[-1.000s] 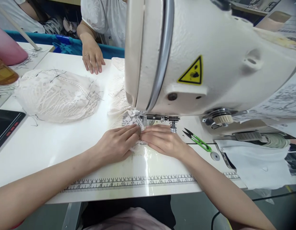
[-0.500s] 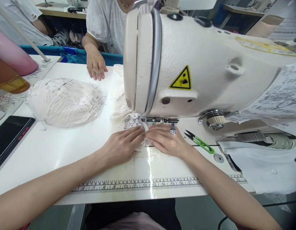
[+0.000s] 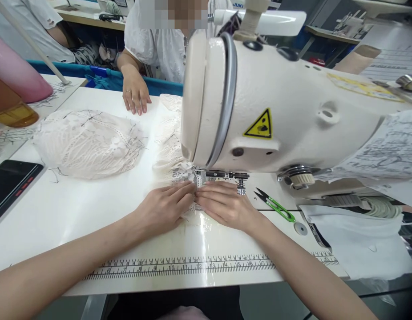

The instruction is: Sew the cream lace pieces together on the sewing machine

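Note:
Cream lace fabric (image 3: 169, 149) runs under the sewing machine (image 3: 252, 106) and out toward me. Close by the presser foot, my left hand (image 3: 164, 205) presses the lace with its fingers together. My right hand (image 3: 226, 205) grips the same piece from the other side, fingers bunched flat beside the foot. The two sets of fingertips nearly meet over the lace edge. Under the hands most of the fabric is hidden. Green thread snips (image 3: 276, 205) lie right of my right hand, beside a metal bobbin (image 3: 300, 228).
A second lace piece (image 3: 89, 144) with loose dark threads lies left. Beyond it are a phone (image 3: 14, 189) and a pink thread cone (image 3: 21, 71). A co-worker's hand (image 3: 136, 91) rests on the far table edge. A printed ruler (image 3: 179, 266) runs along the front.
My right hand has come left, closer to my left fingertips. My left hand has shifted slightly left. The camera view has tilted, so the machine appears lower and farther right.

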{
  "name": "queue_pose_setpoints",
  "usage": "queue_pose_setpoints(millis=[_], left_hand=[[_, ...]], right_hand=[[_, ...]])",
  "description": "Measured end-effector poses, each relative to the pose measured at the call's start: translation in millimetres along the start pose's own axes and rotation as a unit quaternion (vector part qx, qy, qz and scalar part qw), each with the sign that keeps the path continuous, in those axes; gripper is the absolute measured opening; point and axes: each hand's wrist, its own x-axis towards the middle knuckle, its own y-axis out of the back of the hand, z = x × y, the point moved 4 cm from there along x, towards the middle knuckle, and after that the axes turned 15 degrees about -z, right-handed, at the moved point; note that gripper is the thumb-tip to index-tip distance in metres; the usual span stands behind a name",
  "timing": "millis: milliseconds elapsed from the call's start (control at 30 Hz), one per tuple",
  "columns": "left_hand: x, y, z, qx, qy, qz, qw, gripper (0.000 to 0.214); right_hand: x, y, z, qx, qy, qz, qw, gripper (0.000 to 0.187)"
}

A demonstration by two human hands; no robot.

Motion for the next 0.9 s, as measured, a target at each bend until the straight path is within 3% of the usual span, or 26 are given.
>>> queue_pose_setpoints(millis=[400,900], left_hand=[[0.0,-1.0,-13.6,-0.015,0.058,0.009,0.998,0.037],[1.1,-4.0,-13.5,0.009,0.087,-0.024,0.996,0.032]], right_hand=[[12.3,-6.9,-6.1,-0.036,-0.007,0.0,0.999,0.016],[5.7,-12.4,1.3,-0.033,-0.06,-0.041,0.997,0.022]])
